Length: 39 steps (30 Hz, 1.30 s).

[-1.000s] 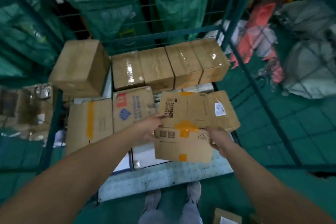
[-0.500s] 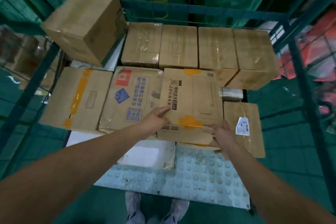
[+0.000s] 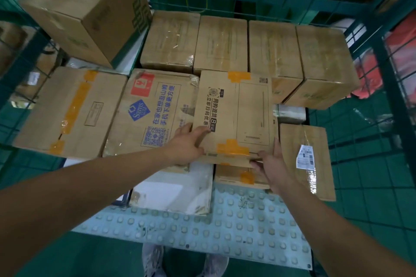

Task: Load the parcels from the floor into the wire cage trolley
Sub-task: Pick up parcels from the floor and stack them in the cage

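Green wire cage trolley [image 3: 382, 56], studded floor plate [image 3: 236, 227] at 6 o'clock: our left hand [image 3: 186, 144] rests flat on the flat parcel [image 3: 234, 114], our right hand [image 3: 273, 164] grips its near edge. We judge it best slid squarely toward 12 o'clock; only a narrow gap [image 3: 290, 114] lies open at 2 o'clock

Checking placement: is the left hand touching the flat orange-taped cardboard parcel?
Touching. The head view shows the left hand with fingers lying on the flat orange-taped cardboard parcel.
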{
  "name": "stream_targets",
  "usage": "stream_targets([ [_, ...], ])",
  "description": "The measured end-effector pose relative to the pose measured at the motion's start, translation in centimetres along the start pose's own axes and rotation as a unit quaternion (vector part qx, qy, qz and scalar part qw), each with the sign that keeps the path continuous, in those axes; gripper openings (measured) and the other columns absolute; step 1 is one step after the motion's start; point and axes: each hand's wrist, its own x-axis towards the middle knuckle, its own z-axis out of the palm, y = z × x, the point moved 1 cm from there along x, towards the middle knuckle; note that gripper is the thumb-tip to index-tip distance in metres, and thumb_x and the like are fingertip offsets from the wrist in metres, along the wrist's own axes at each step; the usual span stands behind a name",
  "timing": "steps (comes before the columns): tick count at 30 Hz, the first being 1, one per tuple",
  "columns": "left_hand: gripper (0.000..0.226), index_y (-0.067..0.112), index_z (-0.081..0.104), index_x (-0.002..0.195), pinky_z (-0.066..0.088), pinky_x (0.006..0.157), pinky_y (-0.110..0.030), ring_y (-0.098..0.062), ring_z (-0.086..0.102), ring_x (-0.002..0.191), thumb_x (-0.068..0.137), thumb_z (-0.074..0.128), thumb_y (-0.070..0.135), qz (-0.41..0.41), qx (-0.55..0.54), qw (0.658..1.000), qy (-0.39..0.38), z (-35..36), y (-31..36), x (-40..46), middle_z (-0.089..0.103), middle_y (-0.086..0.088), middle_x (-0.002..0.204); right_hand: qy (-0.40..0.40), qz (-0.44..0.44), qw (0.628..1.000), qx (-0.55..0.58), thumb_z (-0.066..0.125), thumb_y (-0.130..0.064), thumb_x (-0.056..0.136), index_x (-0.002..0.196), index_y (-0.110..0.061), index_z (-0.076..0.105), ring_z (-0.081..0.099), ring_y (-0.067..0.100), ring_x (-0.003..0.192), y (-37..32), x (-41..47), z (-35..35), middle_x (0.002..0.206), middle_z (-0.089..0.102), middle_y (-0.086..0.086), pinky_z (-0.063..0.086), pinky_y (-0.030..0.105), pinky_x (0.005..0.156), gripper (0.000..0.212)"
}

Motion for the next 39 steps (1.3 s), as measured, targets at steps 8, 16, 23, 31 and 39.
stream_targets([
  [8, 0.068, 0.047, 0.012, 0.156, 0.03, 0.116, -0.055, -0.038, 0.015, 0.153, 0.102, 0.052, 0.04, -0.001, 0.084, 0.996, 0.002, 0.7, 0.6, -0.8, 0.006, -0.011, 0.169, 0.067, -0.023, 0.993, -0.093, 0.049, -0.012, 0.105, 0.159, -0.049, 0.006, 0.063, 0.023, 0.104, 0.1, -1.1, 0.8, 0.151, 0.041, 0.001, 0.061, 0.04, 0.084, 0.078],
  [16, 0.075, 0.027, 0.028, 0.159, 0.037, 0.117, -0.045, -0.036, 0.035, 0.146, 0.095, 0.059, 0.052, -0.077, 0.04, 0.996, -0.005, -7.2, 1.1, -5.1, 0.01, -0.009, 0.168, 0.072, 0.014, 0.97, -0.233, 0.06, -0.023, 0.096, 0.163, -0.035, 0.003, 0.048, 0.029, 0.116, -5.9, -7.1, 3.6, 0.164, 0.017, 0.007, 0.053, 0.044, 0.094, 0.089],
  [23, 0.063, 0.015, 0.042, 0.152, 0.044, 0.103, -0.034, -0.033, 0.047, 0.135, 0.097, 0.062, 0.041, -0.128, -0.06, 0.985, 0.102, -20.1, -1.9, -11.2, 0.035, -0.011, 0.156, -0.062, -0.029, 0.973, -0.222, 0.059, -0.023, 0.099, 0.16, -0.03, 0.016, 0.049, 0.025, 0.111, -14.1, -12.6, 12.4, 0.149, 0.046, 0.007, 0.051, 0.038, 0.085, 0.075],
  [31, 0.079, 0.025, 0.04, 0.153, 0.043, 0.112, -0.046, -0.032, 0.042, 0.141, 0.086, 0.061, 0.061, -0.185, -0.193, 0.95, 0.161, -31.4, -12.3, -11.7, 0.032, -0.007, 0.162, -0.119, -0.07, 0.959, -0.249, 0.063, -0.026, 0.096, 0.143, -0.025, 0.044, 0.062, 0.023, 0.103, -19.7, -13.9, 29.4, 0.11, 0.059, 0.008, 0.055, 0.042, 0.096, 0.051],
  [39, 0.097, 0.025, 0.025, 0.161, 0.042, 0.114, -0.046, -0.031, 0.042, 0.143, 0.083, 0.067, 0.066, -0.198, -0.308, 0.918, 0.151, -37.1, -22.0, -7.5, 0.032, -0.006, 0.163, -0.164, -0.024, 0.959, -0.229, 0.056, -0.035, 0.103, 0.152, -0.03, 0.033, 0.054, 0.024, 0.106, -21.8, -8.5, 45.0, 0.13, 0.049, 0.006, 0.05, 0.039, 0.091, 0.054],
])
